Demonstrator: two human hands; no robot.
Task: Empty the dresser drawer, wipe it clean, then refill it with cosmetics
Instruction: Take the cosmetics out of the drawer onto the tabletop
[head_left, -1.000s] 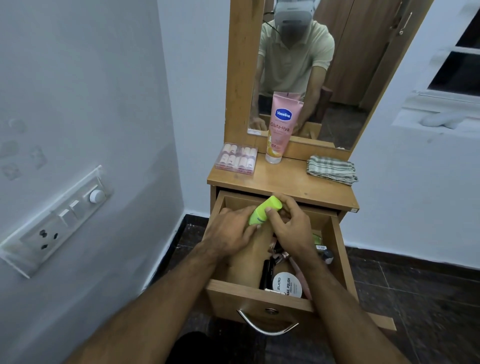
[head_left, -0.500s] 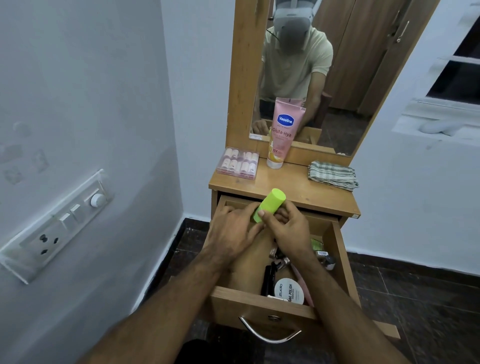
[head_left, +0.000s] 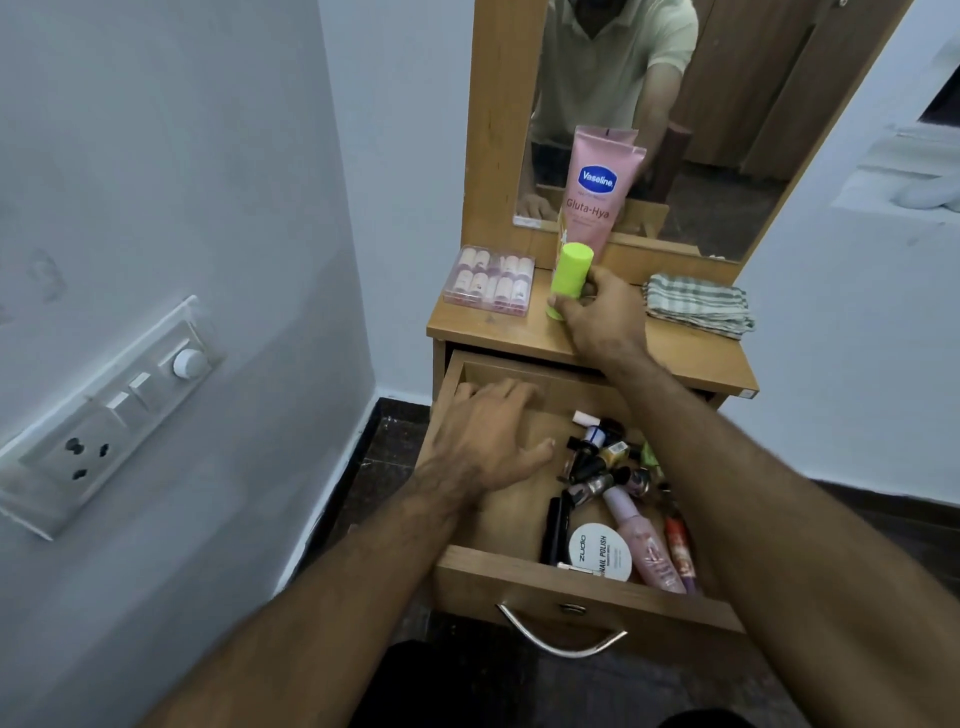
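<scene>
Now the right hand is up over the wooden dresser top, thumb and fingers pinched round the lower half of a lime-green plastic stick tube. That tube stands nearly upright, long axis vertical with a slight lean, its base at or just above the wood; contact I cannot tell. It sits just in front of the tall pink lotion tube, between the clear box of small lip tubes and the folded striped cloth.

Down below, the left hand hovers palm-down in the open wooden drawer, fingers spread and relaxed, holding nothing. Here's the key line-up: the jumble of nail polish bottles lies just to the right of that left thumb, near but not touching, most bottles lying flat with caps pointing left. The left hand is clearly nearer, so the next pick looks like its job, a short sideways reach.
</scene>
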